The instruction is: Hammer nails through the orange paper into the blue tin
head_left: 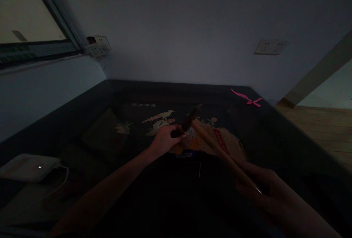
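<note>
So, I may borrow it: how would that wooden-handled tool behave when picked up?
The wooden-handled tool is probably stiff, given its straight handle. It may feel head-heavy: the dark head sits away from the right hand. It likely won't roll far, as the head juts crosswise.

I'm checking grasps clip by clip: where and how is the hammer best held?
Probably near the lower end of its wooden handle, coming from the near right, fingers wrapped around, where the right hand holds it. The handle is long and slim and slants from the dark head down toward that side; the left hand is close to the head.
</note>
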The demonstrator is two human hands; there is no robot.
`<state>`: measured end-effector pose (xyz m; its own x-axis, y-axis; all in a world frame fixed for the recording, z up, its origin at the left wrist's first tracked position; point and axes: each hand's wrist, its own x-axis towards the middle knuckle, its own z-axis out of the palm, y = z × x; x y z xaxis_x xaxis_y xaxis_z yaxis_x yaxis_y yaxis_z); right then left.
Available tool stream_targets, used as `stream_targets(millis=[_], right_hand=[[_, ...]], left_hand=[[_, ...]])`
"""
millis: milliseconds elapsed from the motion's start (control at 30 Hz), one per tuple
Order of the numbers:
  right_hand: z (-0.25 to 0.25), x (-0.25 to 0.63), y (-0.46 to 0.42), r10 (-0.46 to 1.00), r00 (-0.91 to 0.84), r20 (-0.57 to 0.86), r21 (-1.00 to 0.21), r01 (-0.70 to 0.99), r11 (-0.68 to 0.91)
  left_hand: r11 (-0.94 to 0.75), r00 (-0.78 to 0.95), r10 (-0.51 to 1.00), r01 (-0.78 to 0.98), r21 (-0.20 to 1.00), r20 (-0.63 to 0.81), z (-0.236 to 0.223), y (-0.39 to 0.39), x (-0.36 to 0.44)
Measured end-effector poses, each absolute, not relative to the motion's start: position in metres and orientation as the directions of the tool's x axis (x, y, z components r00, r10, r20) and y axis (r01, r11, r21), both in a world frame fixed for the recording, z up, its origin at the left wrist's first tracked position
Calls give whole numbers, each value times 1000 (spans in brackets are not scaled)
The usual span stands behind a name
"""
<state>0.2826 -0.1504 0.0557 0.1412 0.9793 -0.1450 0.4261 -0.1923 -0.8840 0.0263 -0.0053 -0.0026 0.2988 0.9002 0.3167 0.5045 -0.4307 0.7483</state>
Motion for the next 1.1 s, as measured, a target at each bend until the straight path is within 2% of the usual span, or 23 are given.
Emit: stream_targets(millis=[133,333,500,600,700,867,1100], right_hand=[[55,282,-153,968,175,-177,-901,368,-231],[54,282,-153,980,145,-139,-908,377,-184],[57,283,-154,971,169,-171,-905,364,-222],[54,288,-150,984,101,-149,-886,428,-178],[50,291,-148,978,4,-207,-872,454,-186],[51,287,-152,971,179,-161,-900,377,-219],[51,284,-151,978,144,-153,-892,407,-199]], left_hand=[[-463,316,884,479,746,345,-1,-6,26],[-442,303,895,513,736,326,-1,-6,26],[-442,296,895,489,752,334,-3,-5,27],[-433,310,899,515,740,310,-5,-4,26],[-440,313,896,533,723,315,-6,-3,25],[-435,296,899,510,742,324,-3,-5,26],[-429,310,900,510,746,305,-2,-5,26]])
